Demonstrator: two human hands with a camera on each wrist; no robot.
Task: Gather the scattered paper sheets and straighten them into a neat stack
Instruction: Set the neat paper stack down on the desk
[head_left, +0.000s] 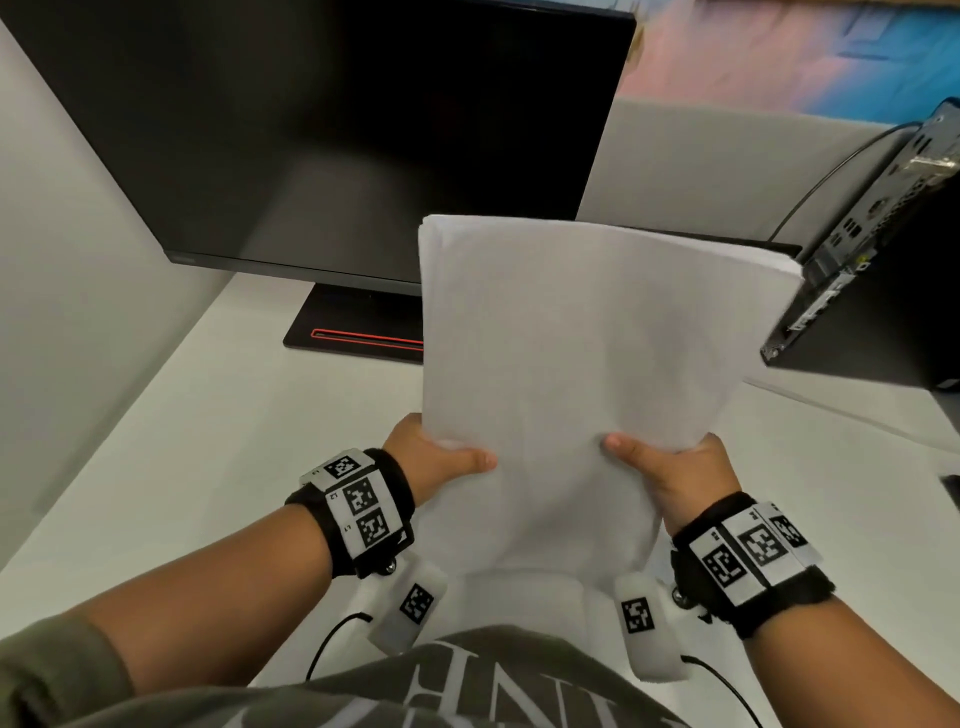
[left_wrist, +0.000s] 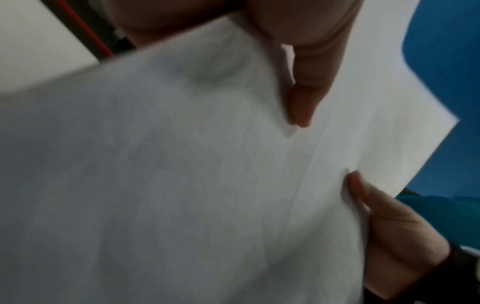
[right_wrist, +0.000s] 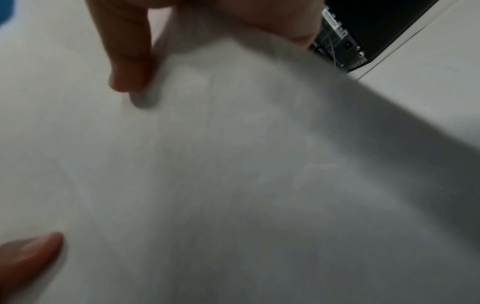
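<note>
A stack of white paper sheets (head_left: 566, 338) is held up off the white desk (head_left: 218, 415), tilted, its far corners slightly fanned. My left hand (head_left: 436, 460) grips its left edge with the thumb on top. My right hand (head_left: 670, 467) grips the right edge, thumb also on top. In the left wrist view the paper (left_wrist: 182, 174) fills the frame, with my left thumb (left_wrist: 306, 82) pressed on it and the right hand (left_wrist: 389, 226) beyond. The right wrist view shows the paper (right_wrist: 233, 174) under my right thumb (right_wrist: 127, 57), and the left thumb (right_wrist: 28, 253) at the lower left.
A black monitor (head_left: 332, 135) on its red-trimmed base (head_left: 358, 332) stands at the back left. A small black computer (head_left: 878, 260) with a cable stands at the right. Grey partition walls (head_left: 67, 249) close the desk on the left and back.
</note>
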